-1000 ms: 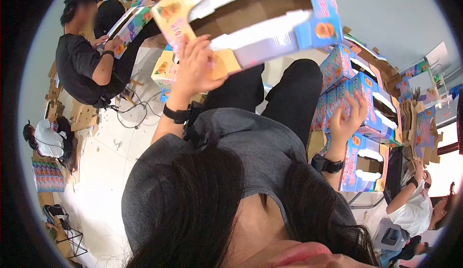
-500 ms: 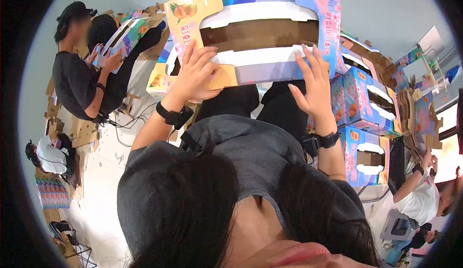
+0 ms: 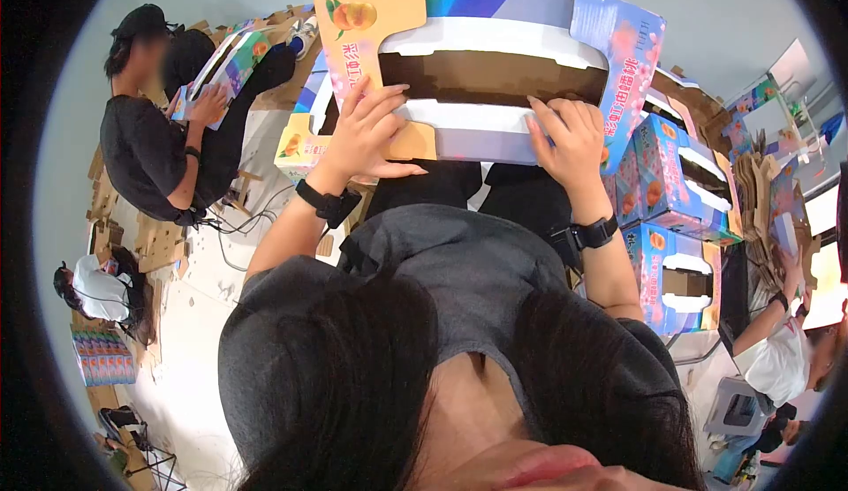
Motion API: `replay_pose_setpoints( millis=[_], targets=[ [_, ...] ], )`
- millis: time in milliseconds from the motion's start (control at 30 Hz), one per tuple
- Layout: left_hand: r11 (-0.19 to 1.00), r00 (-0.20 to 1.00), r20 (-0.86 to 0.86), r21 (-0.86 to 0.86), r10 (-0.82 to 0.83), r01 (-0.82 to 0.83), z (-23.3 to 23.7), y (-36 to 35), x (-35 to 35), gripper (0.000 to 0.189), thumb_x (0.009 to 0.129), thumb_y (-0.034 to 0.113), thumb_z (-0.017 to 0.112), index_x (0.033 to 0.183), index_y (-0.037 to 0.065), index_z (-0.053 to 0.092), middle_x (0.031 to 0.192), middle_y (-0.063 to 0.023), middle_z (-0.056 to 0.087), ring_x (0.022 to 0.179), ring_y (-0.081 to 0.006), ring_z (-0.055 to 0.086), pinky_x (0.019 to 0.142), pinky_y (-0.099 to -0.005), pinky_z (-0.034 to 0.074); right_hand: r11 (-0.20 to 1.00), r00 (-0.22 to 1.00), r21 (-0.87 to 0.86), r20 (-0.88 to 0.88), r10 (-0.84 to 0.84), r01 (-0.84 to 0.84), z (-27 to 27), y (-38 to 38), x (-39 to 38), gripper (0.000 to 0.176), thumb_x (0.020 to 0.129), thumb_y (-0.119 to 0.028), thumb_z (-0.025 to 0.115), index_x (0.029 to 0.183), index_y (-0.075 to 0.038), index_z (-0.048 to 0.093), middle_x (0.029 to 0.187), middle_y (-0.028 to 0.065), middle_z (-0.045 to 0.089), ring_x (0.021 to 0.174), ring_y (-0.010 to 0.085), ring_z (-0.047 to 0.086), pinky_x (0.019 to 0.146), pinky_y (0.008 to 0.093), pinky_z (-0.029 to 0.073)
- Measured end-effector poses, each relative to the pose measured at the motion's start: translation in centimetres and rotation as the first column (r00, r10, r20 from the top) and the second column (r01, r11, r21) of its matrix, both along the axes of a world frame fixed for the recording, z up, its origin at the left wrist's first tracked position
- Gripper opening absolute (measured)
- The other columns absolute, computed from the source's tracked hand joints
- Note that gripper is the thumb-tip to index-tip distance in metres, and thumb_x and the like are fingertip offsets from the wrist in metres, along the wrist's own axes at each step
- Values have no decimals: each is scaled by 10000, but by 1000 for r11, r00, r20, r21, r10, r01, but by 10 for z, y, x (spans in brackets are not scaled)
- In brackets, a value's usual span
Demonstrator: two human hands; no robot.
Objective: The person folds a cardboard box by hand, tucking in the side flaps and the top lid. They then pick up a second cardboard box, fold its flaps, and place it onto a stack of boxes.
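A printed cardboard fruit box [image 3: 521, 142] is tilted up in front of me. Its long opening has white inner edges, with brown cardboard visible inside. On the yellow corner panel lies my left hand [image 3: 369, 133], fingers stretched over the print and thumb apart below the panel's lower edge. My right hand [image 3: 572, 142] has its fingers bent over the lower white edge of the opening, near the blue-pink end panel. What lies under the fingertips is partly hidden. Both wrists wear dark bands.
Finished-looking boxes [image 3: 676, 177] are stacked at my right, beside folded brown cardboard [image 3: 755, 200]. Another box [image 3: 296, 147] stands behind my left forearm. At the left, a person in black [image 3: 146, 147] handles a similar box [image 3: 231, 67]. Cables [image 3: 238, 226] lie on the floor.
The box has shifted slightly right and down in view. My right hand's fingers, straighter before, now bend over the opening's lower edge. The left hand stays on the yellow panel.
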State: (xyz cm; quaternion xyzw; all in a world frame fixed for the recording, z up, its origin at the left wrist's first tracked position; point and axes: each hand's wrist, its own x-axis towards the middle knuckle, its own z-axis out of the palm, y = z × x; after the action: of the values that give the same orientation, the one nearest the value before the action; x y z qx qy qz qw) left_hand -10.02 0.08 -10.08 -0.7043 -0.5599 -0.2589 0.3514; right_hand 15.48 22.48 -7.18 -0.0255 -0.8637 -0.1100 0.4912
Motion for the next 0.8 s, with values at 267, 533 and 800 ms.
replay_pose_setpoints(
  millis=[267, 533, 800],
  targets=[
    [997, 997, -55, 69, 44, -41, -30, -4, 2, 568, 724, 620, 796, 892, 123, 579, 1208, -84, 662, 1292, -251, 558, 1209, -547, 211, 998, 997, 49, -76, -25, 29, -16, -5, 7, 221, 797, -192, 756, 1012, -144, 761, 824, -12, 606, 745, 163, 588, 716, 336, 412],
    [993, 996, -62, 107, 60, -53, -34, -3, 6, 519, 755, 554, 807, 945, 151, 539, 1266, -49, 676, 1331, -210, 533, 1221, -526, 175, 998, 991, 51, -130, -27, 34, -21, -6, 7, 202, 789, -170, 779, 989, -144, 768, 794, -26, 595, 711, 152, 578, 711, 326, 403],
    [987, 993, 100, 155, -60, 44, -14, 11, 53, 484, 775, 330, 809, 1138, 151, 544, 1340, -86, 632, 1346, -307, 523, 1196, -520, 245, 1000, 993, -6, -119, -26, 26, -17, -7, 1, 196, 778, -170, 788, 970, -136, 766, 789, -15, 604, 708, 159, 579, 690, 337, 398]
  ],
)
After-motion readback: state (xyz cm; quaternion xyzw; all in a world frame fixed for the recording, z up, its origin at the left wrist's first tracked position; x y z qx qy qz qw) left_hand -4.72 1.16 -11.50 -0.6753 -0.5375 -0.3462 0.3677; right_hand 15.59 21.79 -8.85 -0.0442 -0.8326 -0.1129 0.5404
